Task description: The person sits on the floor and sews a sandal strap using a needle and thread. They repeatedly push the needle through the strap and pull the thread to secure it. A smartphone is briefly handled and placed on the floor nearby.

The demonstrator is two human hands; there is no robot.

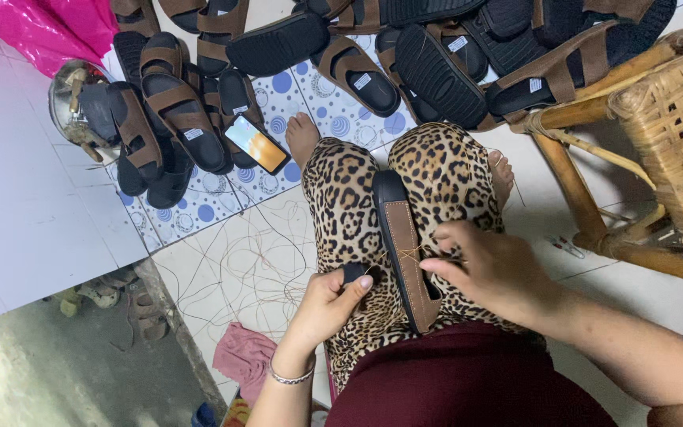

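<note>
A black sandal with a brown strap (401,237) lies lengthwise between my knees on leopard-print trousers (341,198). My left hand (327,303) pinches a small dark tool or piece by the sandal's near-left edge. My right hand (490,266) rests on the right side of the strap, fingertips at a tan thread (414,252) that crosses the strap. My bare feet (302,134) sit on the floor ahead.
Many brown-and-black sandals (175,111) are heaped across the top and left. A phone (256,144) with a lit screen lies among them. Loose thread (239,261) is strewn over the tiles. A wicker stool (658,134) stands right, pink cloth (245,356) lower left, pink plastic (37,28) top left.
</note>
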